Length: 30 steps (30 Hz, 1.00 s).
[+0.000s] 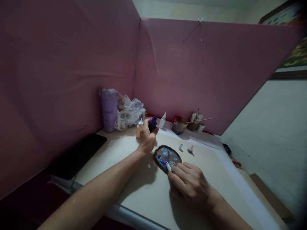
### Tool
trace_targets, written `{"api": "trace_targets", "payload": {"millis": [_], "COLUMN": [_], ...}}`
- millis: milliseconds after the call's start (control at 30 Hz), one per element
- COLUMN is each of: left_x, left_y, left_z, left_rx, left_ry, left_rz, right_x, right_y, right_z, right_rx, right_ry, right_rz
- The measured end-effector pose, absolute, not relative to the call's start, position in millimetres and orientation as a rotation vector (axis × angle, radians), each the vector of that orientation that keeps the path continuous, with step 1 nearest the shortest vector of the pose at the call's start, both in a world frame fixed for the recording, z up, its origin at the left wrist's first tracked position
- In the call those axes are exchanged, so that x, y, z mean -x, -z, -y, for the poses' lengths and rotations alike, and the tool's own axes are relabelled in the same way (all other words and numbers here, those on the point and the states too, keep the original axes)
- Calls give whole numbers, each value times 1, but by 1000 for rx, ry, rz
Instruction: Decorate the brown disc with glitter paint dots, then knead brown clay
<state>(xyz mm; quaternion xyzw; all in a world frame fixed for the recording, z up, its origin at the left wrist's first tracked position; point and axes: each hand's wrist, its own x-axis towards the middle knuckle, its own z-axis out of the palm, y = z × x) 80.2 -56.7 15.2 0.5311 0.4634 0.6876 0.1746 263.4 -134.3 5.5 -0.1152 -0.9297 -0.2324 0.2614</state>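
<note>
My left hand is closed around a small dark purple bottle with an uncovered neck, held above the table's far side. A peach bottle with a white tip stands just left of that hand. In my right hand, pinched between the fingers, is a small white nozzle with purple at its tip. The nozzle's tip is at the surface of an oval dark-rimmed plaque. Blue, purple and pale spots cover the plaque, with a glossy purple blob at its left. Whether the tip touches it, I cannot tell.
A small white cap with a blue top and a white nozzle piece lie right of the plaque. Behind are a white bottle, a jar with a brush across it, a purple tumbler and crumpled plastic.
</note>
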Motion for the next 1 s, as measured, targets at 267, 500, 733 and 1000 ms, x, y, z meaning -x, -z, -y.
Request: {"api": "trace_targets", "payload": {"millis": [267, 500, 733, 1000], "left_x": [-80, -80, -80, -80], "left_y": [-15, -13, -12, -10], "left_z": [55, 55, 55, 53], "left_rx": [-1485, -1505, -1518, -1527], "left_ry": [-1944, -1934, -1933, -1939], "left_rz": [-1344, -1323, -1369, -1380], "right_x": [-275, -277, -279, -280], "right_y": [0, 11, 13, 18], "right_z": [125, 100, 87, 84], "right_rx": [705, 1139, 1208, 1193], "right_ry": [66, -669, -1053, -1104], "right_rz": [2074, 1432, 1091, 1131]}}
